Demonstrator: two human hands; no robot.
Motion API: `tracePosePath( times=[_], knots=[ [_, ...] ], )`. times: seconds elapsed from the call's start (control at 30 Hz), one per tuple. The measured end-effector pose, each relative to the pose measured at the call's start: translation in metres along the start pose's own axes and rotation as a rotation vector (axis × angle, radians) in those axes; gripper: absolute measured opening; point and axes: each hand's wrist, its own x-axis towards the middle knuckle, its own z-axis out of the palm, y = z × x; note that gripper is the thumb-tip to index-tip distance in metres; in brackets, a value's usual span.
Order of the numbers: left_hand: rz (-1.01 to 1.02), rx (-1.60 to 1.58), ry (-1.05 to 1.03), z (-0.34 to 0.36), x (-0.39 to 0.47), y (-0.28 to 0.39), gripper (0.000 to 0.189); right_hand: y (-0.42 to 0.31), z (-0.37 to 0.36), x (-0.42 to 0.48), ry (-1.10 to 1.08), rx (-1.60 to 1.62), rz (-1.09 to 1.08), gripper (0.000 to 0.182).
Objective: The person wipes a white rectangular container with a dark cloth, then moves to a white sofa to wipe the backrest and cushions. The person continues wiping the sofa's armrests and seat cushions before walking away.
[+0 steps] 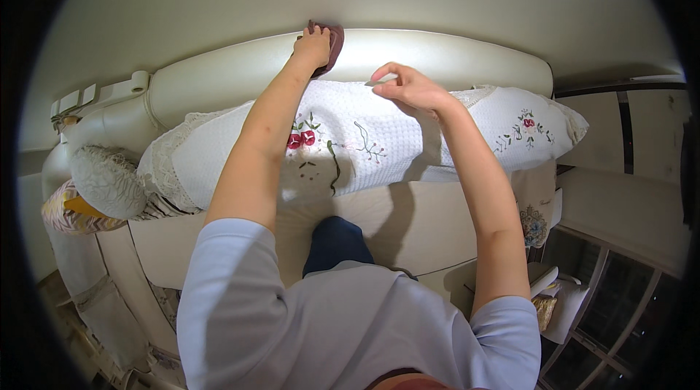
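My left hand (314, 48) lies on a folded maroon cloth (337, 42) and presses it to the top of the cream sofa back (437, 56), close to the wall. Some of the cloth is hidden under the palm. To the right, my right hand (407, 86) is over the upper edge of a white embroidered sofa cover (404, 144), its thumb and index finger curved and apart. Nothing is between them. Lace trims this waffle-textured cover, which drapes over the backrest and bears red flowers and green stems. My arms hide parts of it.
A fluffy white cushion (106, 174) and a zigzag-patterned cushion (68, 206) rest at the left end. My knee (336, 245) is on the beige seat (437, 226). At lower right, a white container (569, 308) stands near the dark window (618, 308).
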Motion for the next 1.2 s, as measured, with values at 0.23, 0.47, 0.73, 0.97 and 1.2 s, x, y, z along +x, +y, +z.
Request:
tracePosePath(
  times=[0.23,0.47,0.73,0.97,1.2],
  knots=[
    [0.011,-0.020,0.016,0.000,0.000,-0.003,0.068,0.008,0.019,0.028,-0.210,-0.265,0.255,0.035],
    [-0.008,-0.022,-0.002,0.001,-0.003,-0.004,0.069,-0.014,0.010,0.021,-0.339,0.469,0.350,0.022],
    [-0.011,-0.033,-0.007,-0.003,-0.007,-0.003,0.070,-0.004,-0.038,0.032,0.136,0.688,0.062,0.014],
    [0.019,-0.061,0.077,0.002,-0.013,-0.005,0.070,0.102,-0.001,0.047,0.521,-0.586,0.071,0.013],
    [0.050,-0.063,0.125,-0.003,-0.025,-0.001,0.067,0.100,0.021,0.039,0.494,-0.530,0.222,0.014]
  ],
)
